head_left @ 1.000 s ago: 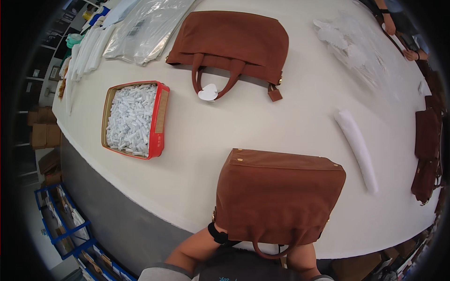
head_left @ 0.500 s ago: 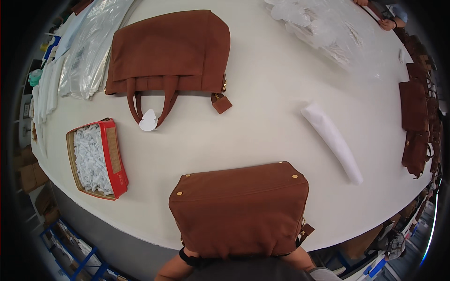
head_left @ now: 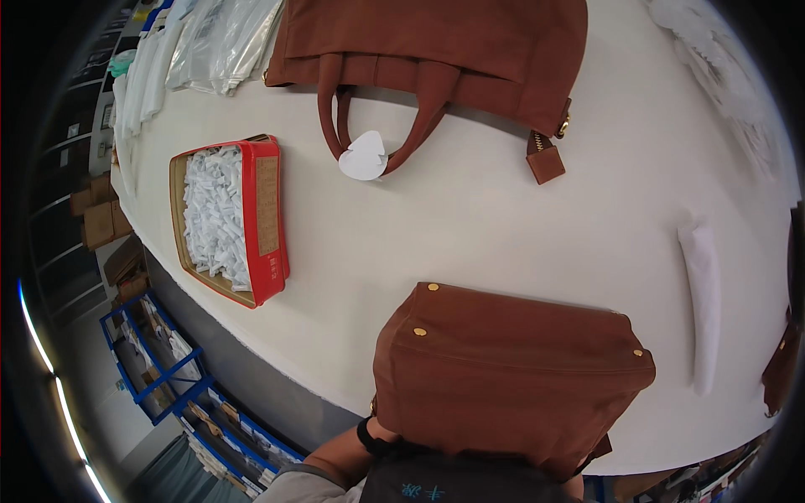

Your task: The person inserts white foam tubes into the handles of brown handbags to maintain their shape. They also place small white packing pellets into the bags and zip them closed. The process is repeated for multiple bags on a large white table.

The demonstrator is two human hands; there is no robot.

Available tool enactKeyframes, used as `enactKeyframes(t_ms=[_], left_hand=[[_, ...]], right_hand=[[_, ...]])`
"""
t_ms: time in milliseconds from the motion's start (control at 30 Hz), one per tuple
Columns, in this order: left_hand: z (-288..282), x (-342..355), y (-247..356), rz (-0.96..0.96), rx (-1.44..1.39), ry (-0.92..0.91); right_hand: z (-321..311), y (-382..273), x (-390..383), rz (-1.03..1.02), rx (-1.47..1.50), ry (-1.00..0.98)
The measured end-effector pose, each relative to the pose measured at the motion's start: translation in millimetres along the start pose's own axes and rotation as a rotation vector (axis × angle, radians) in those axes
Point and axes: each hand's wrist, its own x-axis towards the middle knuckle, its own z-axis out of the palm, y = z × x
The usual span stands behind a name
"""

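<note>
Brown handbag (head_left: 511,381) is at the near edge of the tabletop (head_left: 344,260), beyond the red box (head_left: 267,283). Left hand (head_left: 383,430) touches its lower left corner; grip cannot be told. Studded base (head_left: 528,344), exposed within the last second, faces up and away, long axis crosswise; handles now hidden. Right hand: hidden, grip indeterminable.

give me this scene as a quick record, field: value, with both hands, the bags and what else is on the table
near bag: brown bag, studded base facing up, close to the person
left hand: left hand at near bag's lower left, mostly hidden; black band at wrist
right hand: hidden behind near bag
far bag: second brown bag, handles toward the person, white tag at them
left on table: red box of small white pieces
right on table: white roll
far left: clear plastic bags
</note>
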Motion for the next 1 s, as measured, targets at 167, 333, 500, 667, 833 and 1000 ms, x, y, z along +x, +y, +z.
enactKeyframes(t_ms=[167, 333, 500, 667, 833, 1000], left_hand=[[-12.4, -12.3, -12.5, -0.028, 0.044, 0.021], [-20.2, -1.8, -24.5, 0.033, 0.073, -0.006], [-23.4, 5.2, -24.3, 0.057, 0.098, -0.011], [-20.3, 20.2, -24.1, 0.103, 0.114, 0.002], [-29.5, 8.4, -19.6, 0.13, 0.133, -0.006], [-19.3, 9.5, -19.5, 0.154, 0.112, -0.008]], right_hand=[[1.7, 0.0, 2.3, -0.042, 0.002, -0.031], [7.3, -2.8, -0.9, -0.023, 0.021, -0.003], [8.5, -3.7, -4.5, -0.01, 0.027, 0.021], [16.6, -5.3, -0.5, -0.021, 0.05, 0.051], [12.5, -6.4, -13.2, -0.011, 0.062, 0.059], [11.4, -3.0, -2.2, -0.029, 0.04, 0.073]])
